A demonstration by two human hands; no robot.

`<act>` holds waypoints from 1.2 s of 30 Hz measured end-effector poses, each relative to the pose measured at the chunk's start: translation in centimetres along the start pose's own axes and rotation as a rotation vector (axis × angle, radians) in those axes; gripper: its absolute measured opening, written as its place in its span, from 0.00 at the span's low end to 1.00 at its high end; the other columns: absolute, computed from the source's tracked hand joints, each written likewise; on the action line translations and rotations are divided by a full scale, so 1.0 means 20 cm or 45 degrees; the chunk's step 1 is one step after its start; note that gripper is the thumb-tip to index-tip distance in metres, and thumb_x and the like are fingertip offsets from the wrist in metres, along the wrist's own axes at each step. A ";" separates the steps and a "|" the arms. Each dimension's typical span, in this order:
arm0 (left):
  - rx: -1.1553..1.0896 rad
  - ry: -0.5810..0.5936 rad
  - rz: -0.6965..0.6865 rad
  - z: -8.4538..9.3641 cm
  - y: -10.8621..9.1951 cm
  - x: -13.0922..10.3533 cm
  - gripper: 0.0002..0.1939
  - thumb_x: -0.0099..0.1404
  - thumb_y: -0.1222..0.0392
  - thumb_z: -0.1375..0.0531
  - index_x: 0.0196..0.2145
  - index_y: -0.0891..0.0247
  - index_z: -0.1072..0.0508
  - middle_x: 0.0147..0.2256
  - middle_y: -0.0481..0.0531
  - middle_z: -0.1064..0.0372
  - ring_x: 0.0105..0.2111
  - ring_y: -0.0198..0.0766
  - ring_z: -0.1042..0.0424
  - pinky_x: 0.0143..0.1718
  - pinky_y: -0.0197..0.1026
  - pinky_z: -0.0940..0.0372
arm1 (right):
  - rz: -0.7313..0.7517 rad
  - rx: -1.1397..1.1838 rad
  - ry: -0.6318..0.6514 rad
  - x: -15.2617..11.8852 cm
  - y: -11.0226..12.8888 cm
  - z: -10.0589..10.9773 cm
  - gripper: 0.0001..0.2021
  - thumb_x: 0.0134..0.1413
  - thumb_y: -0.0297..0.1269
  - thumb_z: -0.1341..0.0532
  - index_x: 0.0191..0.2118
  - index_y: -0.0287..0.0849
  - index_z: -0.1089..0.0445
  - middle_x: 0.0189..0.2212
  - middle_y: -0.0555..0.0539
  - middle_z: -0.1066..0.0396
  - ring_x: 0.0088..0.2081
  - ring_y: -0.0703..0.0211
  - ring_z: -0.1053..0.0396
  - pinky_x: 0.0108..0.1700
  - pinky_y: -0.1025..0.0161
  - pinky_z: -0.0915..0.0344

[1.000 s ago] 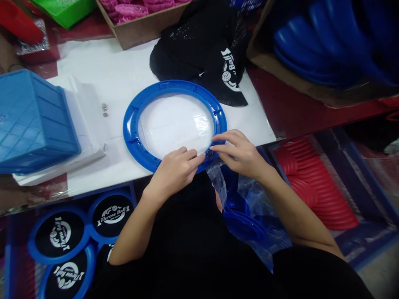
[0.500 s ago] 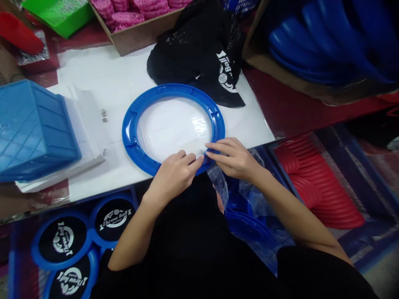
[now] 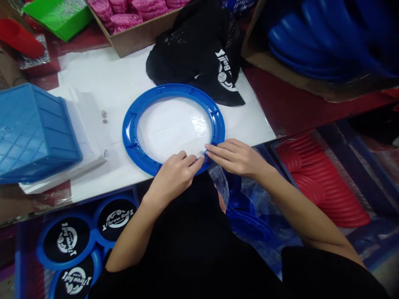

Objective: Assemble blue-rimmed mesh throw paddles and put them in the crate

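Observation:
A blue plastic ring [image 3: 132, 145] lies on the white sheet [image 3: 84, 62] at the table's front edge. My left hand [image 3: 176, 174] rests on the ring's near rim, its fingers closed around that edge. On the near right part of the rim, my right hand [image 3: 233, 158] has its fingertips pressed close together beside the left fingertips. Whatever sits between the fingertips is too small to make out. Beyond the ring lies black mesh fabric [image 3: 193, 50] with white print. Two small metal pieces [image 3: 104, 116] are left of the ring.
A blue bin [image 3: 37, 128] stands at left. Pink parts fill a carton [image 3: 137, 39] at the back; blue parts fill another box [image 3: 280, 83] at back right. Below the table are black-and-blue discs [image 3: 67, 238] at left and red rings [image 3: 330, 187] at right.
My right hand's fingers have drawn closer together at the rim. The ring and my left hand have hardly moved, while the camera view has shifted slightly.

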State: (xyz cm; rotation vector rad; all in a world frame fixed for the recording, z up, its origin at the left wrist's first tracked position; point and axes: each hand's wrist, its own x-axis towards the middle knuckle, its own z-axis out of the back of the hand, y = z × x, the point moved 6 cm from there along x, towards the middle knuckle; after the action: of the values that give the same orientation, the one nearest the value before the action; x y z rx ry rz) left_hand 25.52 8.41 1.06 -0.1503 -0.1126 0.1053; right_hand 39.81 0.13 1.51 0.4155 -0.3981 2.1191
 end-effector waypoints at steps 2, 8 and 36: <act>0.032 0.052 -0.005 0.01 0.00 0.01 0.22 0.73 0.73 0.47 0.62 0.71 0.32 0.43 0.59 0.23 0.39 0.46 0.28 0.38 0.47 0.28 | 0.023 -0.019 0.010 0.00 0.00 0.00 0.14 0.67 0.22 0.40 0.55 0.32 0.26 0.56 0.33 0.24 0.44 0.49 0.24 0.43 0.50 0.24; 0.124 0.137 -0.049 0.03 -0.04 0.04 0.21 0.72 0.74 0.47 0.61 0.75 0.31 0.39 0.59 0.26 0.39 0.47 0.27 0.37 0.47 0.27 | -0.009 0.041 0.063 -0.02 -0.02 -0.01 0.19 0.67 0.22 0.40 0.60 0.41 0.28 0.58 0.39 0.24 0.47 0.50 0.23 0.43 0.50 0.24; -0.022 0.132 -0.023 0.03 -0.02 0.07 0.24 0.67 0.78 0.49 0.58 0.74 0.31 0.39 0.59 0.27 0.42 0.47 0.28 0.41 0.46 0.26 | -0.204 0.209 -0.022 -0.05 -0.03 -0.07 0.16 0.68 0.24 0.43 0.57 0.40 0.26 0.58 0.38 0.25 0.50 0.48 0.27 0.44 0.51 0.28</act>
State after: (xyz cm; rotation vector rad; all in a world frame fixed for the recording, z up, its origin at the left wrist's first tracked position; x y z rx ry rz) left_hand 26.89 8.19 1.81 -0.1718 -0.0118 0.0786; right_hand 40.63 0.30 -0.11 0.5423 -0.1940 1.9994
